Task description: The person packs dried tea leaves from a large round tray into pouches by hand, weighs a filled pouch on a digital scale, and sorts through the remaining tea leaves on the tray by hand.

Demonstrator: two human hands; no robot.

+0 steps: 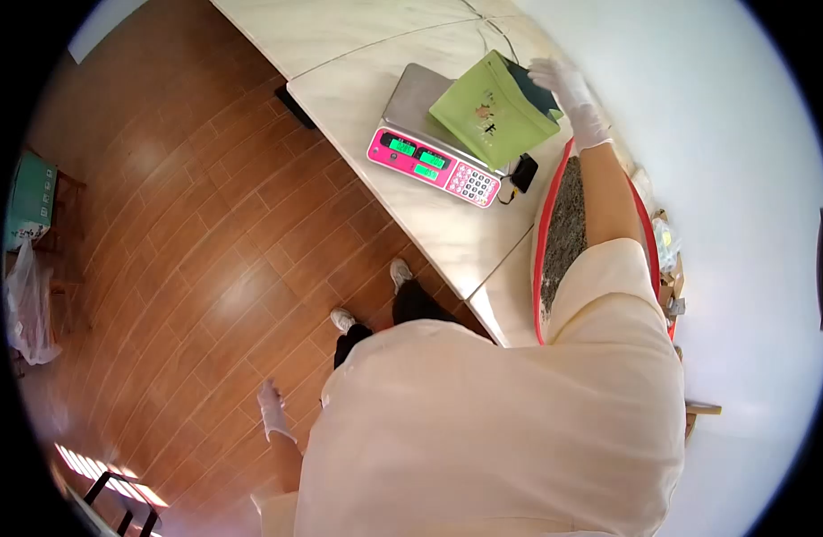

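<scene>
The green pouch (494, 112) is on the metal plate of the pink digital scale (434, 168), and its open mouth faces the right hand (563, 88). It covers one part of the plate; I cannot tell if it stands straight or leans a little. The lit displays (416, 157) show green, but their digits are too small for sure reading. From this I judge that the step in hand is a weighing, with the pouch at rest on the plate. The fingers of the right hand are extended near the pouch's mouth, with no visible grip; whether they touch its edge, I cannot tell. In my judgement, a next move at this pouch calls for a light touch, because pressing on it could disturb the reading. Both hands wear thin, whitish gloves. The right forearm passes above a red-rimmed container (538, 259) with dark loose material (565, 224), which is beside the scale on the pale table (340, 116). A small black object (524, 172) is close to the scale's keypad side. The left hand (272, 410) hangs low over the tiled floor (223, 295), its fingers loosely open, and it holds nothing visible.
</scene>
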